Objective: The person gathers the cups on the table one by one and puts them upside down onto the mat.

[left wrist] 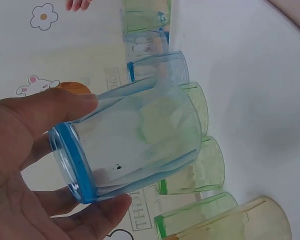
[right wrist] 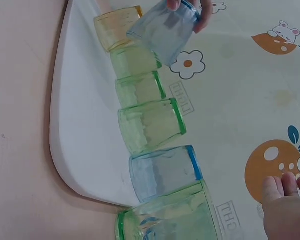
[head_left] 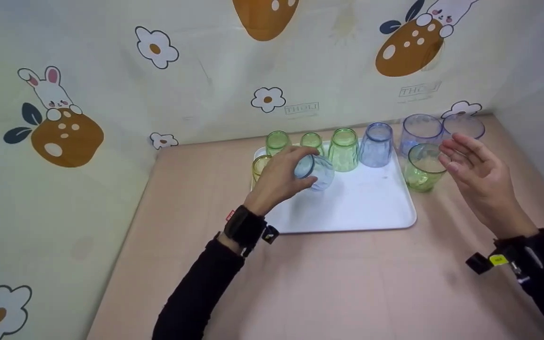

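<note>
White rectangular plastic-looking tray (head_left: 347,208), centre of head frame; right hand (head_left: 483,186), right side, empty, fingers near together; left hand (head_left: 277,179), mid-frame, thumb and fingers clamped round tilted pale-blue transparent tumbler (head_left: 324,173) above tray; rim-end hold could let it slip, perhaps knocking the green transparent tumbler (head_left: 344,153) just beside

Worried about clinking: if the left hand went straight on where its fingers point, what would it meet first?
Probably the largest green glass on the tray, though depth is unclear and the left hand may pass over it.
</note>
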Action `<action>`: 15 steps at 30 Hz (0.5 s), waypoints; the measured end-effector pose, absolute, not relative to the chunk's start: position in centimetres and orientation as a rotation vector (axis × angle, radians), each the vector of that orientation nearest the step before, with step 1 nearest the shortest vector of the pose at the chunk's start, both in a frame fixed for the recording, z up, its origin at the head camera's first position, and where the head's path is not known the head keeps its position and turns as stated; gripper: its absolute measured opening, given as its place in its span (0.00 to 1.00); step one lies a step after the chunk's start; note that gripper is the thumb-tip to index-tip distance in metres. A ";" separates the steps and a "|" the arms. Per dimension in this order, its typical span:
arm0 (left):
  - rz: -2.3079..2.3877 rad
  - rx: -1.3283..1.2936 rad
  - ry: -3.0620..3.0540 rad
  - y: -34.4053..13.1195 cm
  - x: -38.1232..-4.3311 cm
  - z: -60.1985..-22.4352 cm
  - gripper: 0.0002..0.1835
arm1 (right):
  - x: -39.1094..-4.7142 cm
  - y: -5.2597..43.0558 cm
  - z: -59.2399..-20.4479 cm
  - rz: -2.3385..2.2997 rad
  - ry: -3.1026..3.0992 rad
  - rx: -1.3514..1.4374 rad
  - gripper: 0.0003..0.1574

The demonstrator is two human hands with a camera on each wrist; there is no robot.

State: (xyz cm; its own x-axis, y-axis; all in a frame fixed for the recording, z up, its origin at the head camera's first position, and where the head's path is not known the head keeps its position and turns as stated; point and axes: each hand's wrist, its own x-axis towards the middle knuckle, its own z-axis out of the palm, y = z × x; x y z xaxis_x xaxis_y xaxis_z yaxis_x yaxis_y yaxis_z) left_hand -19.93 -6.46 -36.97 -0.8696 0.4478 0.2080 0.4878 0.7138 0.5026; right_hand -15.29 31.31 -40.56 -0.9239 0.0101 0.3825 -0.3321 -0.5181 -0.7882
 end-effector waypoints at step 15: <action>-0.785 -0.653 -3.020 -6.1 -21.5 -37.4 0.30 | -15.5 32.5 -41.3 2.565 -1.369 0.557 0.33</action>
